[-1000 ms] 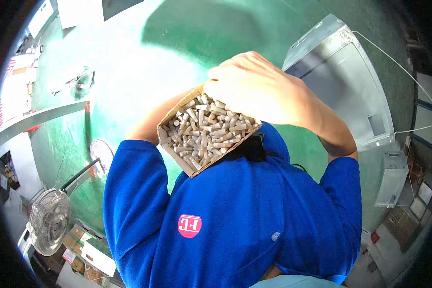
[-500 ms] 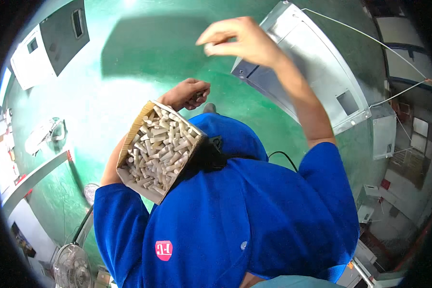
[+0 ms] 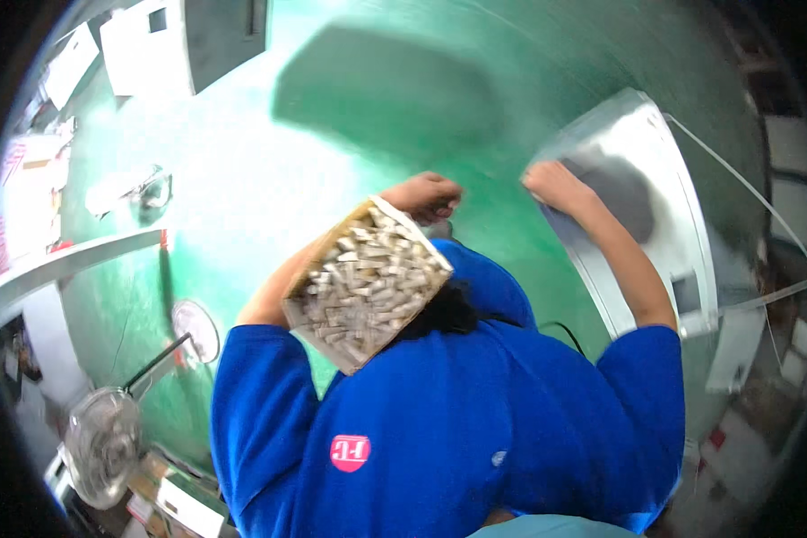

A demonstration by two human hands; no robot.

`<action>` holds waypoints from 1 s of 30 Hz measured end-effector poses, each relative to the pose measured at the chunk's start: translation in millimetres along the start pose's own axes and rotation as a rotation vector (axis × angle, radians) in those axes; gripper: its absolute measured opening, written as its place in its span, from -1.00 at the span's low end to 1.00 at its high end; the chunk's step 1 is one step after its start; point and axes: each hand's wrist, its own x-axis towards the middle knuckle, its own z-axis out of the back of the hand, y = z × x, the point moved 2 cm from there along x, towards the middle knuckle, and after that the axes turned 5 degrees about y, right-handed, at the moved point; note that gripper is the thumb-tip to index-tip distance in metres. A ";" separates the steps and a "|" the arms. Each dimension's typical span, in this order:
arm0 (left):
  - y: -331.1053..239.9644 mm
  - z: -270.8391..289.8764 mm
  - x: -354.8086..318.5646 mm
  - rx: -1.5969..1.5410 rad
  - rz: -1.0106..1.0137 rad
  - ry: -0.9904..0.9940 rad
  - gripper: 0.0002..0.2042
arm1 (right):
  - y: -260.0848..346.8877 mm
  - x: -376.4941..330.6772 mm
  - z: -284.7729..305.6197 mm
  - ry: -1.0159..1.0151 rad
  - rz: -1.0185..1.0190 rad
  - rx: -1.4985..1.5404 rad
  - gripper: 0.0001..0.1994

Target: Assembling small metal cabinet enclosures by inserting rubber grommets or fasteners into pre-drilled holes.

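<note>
An open cardboard box (image 3: 321, 342) rests in the crook of my left arm, against my body. It is full of small whitish tapered plugs (image 3: 368, 282). Beyond its far corner, my left hand (image 3: 430, 197) is closed with curled fingers; what it holds, if anything, is hidden. My right hand (image 3: 558, 184) is closed too, at the far left edge of a white sheet-metal panel (image 3: 677, 202) with a rectangular cut-out. Anything between those fingers is too blurred to make out, and I cannot tell whether they touch the panel.
Cords (image 3: 735, 184) run from the panel toward the right. White and grey metal cabinets (image 3: 148, 49) stand at the far left. A fan (image 3: 105, 444) is at the lower left, beside a round base (image 3: 195, 330) and a long pale beam (image 3: 81, 260). The floor (image 3: 233, 215) is green.
My right hand has come down and right, from raised in the air to the panel's edge. The view has shifted, so the box and my left hand appear farther right. The left hand stays closed.
</note>
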 end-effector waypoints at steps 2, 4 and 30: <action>-3.2 -1.7 0.1 0.031 -0.038 -0.012 -0.73 | -3.8 -1.5 12.1 -0.109 0.027 0.006 -0.92; -10.5 -4.0 -3.4 0.009 -0.027 -0.013 -0.73 | -13.1 -13.2 11.0 -0.094 -0.031 0.051 -0.91; 44.9 23.4 4.3 -0.159 -0.065 -0.082 -0.74 | -138.1 -36.8 -74.4 -0.032 -0.459 -0.149 -0.93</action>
